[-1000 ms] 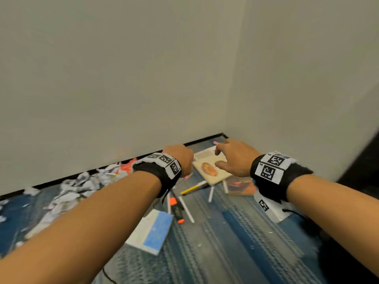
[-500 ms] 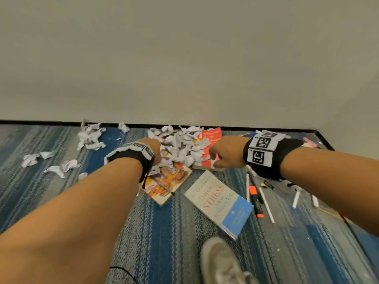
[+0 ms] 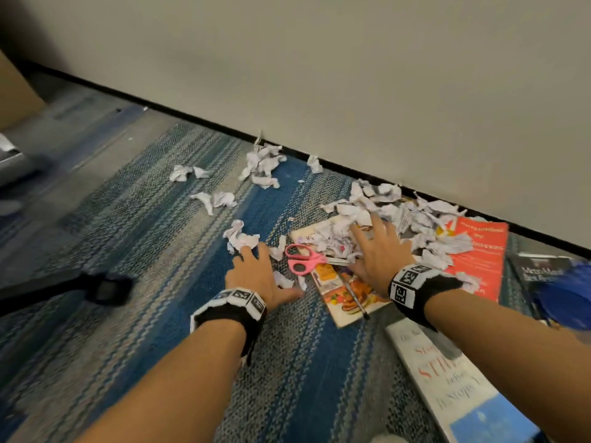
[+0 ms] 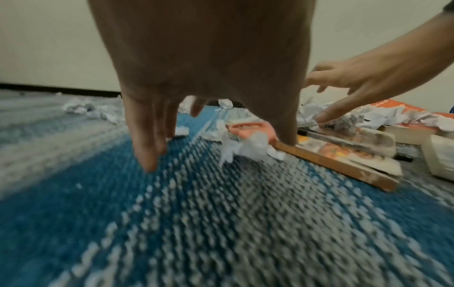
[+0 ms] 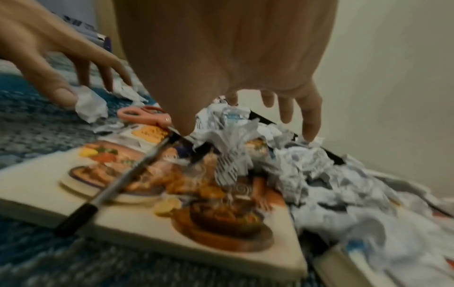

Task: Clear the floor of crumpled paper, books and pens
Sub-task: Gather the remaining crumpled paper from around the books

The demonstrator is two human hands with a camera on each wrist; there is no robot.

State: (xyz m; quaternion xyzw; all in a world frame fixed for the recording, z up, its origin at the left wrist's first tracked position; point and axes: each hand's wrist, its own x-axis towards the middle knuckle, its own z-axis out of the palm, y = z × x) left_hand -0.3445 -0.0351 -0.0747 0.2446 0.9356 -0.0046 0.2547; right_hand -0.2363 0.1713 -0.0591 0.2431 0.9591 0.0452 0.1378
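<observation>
Crumpled paper (image 3: 383, 203) is heaped by the wall, partly over a food-cover book (image 3: 348, 295). My right hand (image 3: 371, 247) hovers spread over that heap, holding nothing; its thumb is close to a black-tipped pen (image 5: 127, 174) lying across the book. My left hand (image 3: 271, 273) is spread low over the blue carpet, fingertips (image 4: 147, 163) at the floor. Its thumb is beside small paper scraps (image 4: 253, 145). A red book (image 3: 479, 251), a dark book (image 3: 540, 270) and a white and blue book (image 3: 460, 385) lie to the right.
Pink scissors (image 3: 302, 259) lie between my hands at the food book's edge. More paper balls (image 3: 262, 164) are scattered left along the black skirting. A dark blurred object (image 3: 105, 287) sits on the carpet at left, a blue blurred thing (image 3: 569, 295) at the right edge.
The view has swung from the room's corner to the paper heap. Both hands have gone from curled to spread and dropped lower toward the floor.
</observation>
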